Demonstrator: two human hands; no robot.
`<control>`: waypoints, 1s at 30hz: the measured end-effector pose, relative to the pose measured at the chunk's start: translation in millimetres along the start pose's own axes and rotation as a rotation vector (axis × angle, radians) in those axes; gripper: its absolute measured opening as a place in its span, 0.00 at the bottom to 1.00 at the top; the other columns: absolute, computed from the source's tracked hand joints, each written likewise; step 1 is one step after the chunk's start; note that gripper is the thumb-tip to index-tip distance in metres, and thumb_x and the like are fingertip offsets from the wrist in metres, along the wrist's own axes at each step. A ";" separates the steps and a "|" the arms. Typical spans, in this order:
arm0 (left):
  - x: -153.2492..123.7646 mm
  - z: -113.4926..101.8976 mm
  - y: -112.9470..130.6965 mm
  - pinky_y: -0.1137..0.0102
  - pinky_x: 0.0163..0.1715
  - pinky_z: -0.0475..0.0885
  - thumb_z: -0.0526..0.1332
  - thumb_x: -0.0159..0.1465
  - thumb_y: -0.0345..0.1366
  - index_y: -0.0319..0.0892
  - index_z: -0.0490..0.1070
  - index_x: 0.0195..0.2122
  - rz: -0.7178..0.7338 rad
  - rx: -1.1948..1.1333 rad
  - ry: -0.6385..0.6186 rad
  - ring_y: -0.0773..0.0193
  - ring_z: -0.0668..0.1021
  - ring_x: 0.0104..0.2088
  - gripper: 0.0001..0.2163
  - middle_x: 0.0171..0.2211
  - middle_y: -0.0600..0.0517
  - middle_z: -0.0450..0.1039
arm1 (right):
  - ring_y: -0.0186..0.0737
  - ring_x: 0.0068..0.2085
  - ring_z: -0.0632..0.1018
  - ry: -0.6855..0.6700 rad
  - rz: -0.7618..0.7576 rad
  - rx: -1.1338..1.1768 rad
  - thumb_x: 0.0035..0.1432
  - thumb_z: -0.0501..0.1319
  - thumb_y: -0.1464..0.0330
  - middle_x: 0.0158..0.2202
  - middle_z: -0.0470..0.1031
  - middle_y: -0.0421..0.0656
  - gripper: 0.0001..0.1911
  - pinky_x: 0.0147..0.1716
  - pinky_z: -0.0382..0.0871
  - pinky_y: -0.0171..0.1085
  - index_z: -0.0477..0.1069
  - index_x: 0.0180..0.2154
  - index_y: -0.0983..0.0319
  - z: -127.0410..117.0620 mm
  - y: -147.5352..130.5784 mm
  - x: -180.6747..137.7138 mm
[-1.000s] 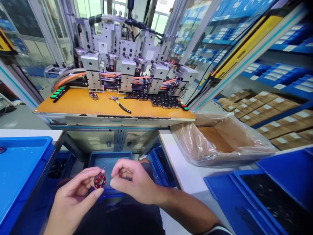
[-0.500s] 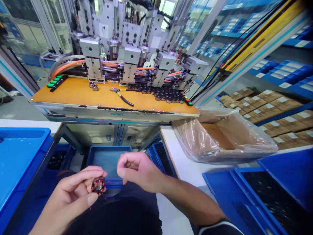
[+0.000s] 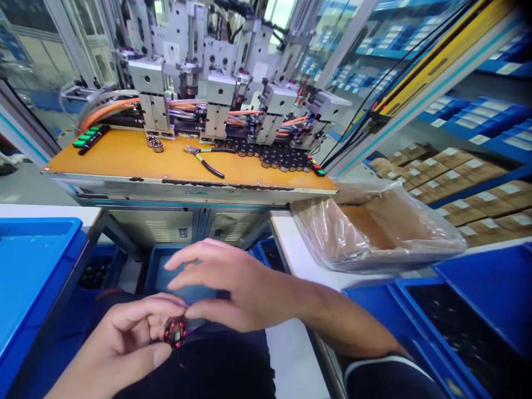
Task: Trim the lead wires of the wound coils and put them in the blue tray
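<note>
Low in the middle, my left hand (image 3: 128, 338) pinches a small motor stator (image 3: 168, 333) between thumb and fingers. The stator is a black ring with red windings, its opening turned towards me, and thin wire ends hang below it. My right hand (image 3: 236, 285) reaches in from the right, palm down, with its fingers spread apart. Its thumb tip comes close to the stator's upper right edge; whether it touches cannot be made out. Nothing shows between the right fingers. Under both hands lies the dark-clothed lap (image 3: 216, 360).
Pliers (image 3: 208, 155), two metal-sided round parts (image 3: 155, 144) and several black round parts (image 3: 286, 158) lie on the orange machine bench (image 3: 120, 158). A plastic-lined carton (image 3: 320, 233) stands right, above dark-filled blue crates (image 3: 399, 310). A blue tray (image 3: 33, 266) is left.
My right hand has opened from a curled grip and moved left over the stator. My left hand, still holding the stator, has shifted slightly right and down. The view has moved a little.
</note>
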State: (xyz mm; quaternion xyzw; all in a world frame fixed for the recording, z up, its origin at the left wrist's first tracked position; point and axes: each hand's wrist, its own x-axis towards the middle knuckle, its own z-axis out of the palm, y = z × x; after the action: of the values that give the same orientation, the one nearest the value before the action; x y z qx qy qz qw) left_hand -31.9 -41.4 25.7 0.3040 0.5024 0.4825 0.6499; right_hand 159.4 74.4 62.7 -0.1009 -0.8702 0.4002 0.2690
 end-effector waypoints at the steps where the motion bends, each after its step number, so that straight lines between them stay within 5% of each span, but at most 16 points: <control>1: 0.0 -0.5 -0.4 0.73 0.34 0.77 0.77 0.46 0.39 0.50 0.84 0.35 -0.007 0.000 -0.023 0.61 0.83 0.32 0.13 0.33 0.50 0.84 | 0.41 0.50 0.76 -0.064 -0.035 -0.051 0.63 0.64 0.70 0.48 0.76 0.52 0.05 0.54 0.68 0.41 0.74 0.39 0.66 -1.2 -1.9 4.1; 5: -0.5 -5.0 -4.5 0.72 0.34 0.77 0.76 0.47 0.37 0.50 0.84 0.37 -0.019 0.024 -0.032 0.61 0.82 0.31 0.14 0.31 0.50 0.83 | 0.33 0.35 0.76 -0.207 0.102 -0.028 0.62 0.63 0.72 0.31 0.77 0.40 0.05 0.39 0.70 0.33 0.74 0.32 0.63 1.6 -2.2 13.4; 9: -2.2 -6.4 -6.3 0.72 0.36 0.77 0.76 0.48 0.37 0.49 0.84 0.38 -0.061 0.007 -0.031 0.61 0.83 0.34 0.15 0.37 0.49 0.84 | 0.27 0.27 0.73 -0.230 0.268 0.053 0.59 0.63 0.75 0.26 0.75 0.36 0.06 0.29 0.65 0.27 0.75 0.29 0.64 4.8 -1.3 11.5; 15: -2.2 0.6 -2.6 0.77 0.31 0.76 0.77 0.46 0.39 0.50 0.83 0.36 -0.032 -0.021 0.019 0.65 0.82 0.30 0.14 0.30 0.52 0.82 | 0.27 0.27 0.74 -0.197 0.442 0.100 0.55 0.66 0.76 0.25 0.74 0.35 0.05 0.28 0.64 0.26 0.77 0.27 0.64 5.0 -8.6 8.1; 23: -1.7 -2.3 -6.4 0.72 0.37 0.78 0.78 0.42 0.41 0.49 0.83 0.29 0.018 0.063 0.119 0.60 0.82 0.35 0.12 0.39 0.50 0.82 | 0.29 0.30 0.75 -0.190 0.422 0.116 0.56 0.63 0.77 0.27 0.75 0.37 0.06 0.31 0.66 0.28 0.76 0.28 0.65 9.4 -7.9 2.6; 30: -0.3 -3.8 -8.3 0.72 0.32 0.77 0.78 0.43 0.43 0.49 0.83 0.31 -0.020 -0.023 0.009 0.63 0.80 0.30 0.13 0.38 0.51 0.80 | 0.30 0.30 0.72 -0.160 0.426 0.265 0.60 0.62 0.75 0.27 0.72 0.38 0.05 0.32 0.65 0.30 0.74 0.30 0.65 11.3 -9.7 -8.6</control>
State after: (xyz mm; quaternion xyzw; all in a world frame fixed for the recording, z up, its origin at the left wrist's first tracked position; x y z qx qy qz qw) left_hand -32.8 -44.9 17.3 0.2895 0.5027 0.4829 0.6560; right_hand 160.8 57.4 60.6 -0.2136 -0.7879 0.5650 0.1199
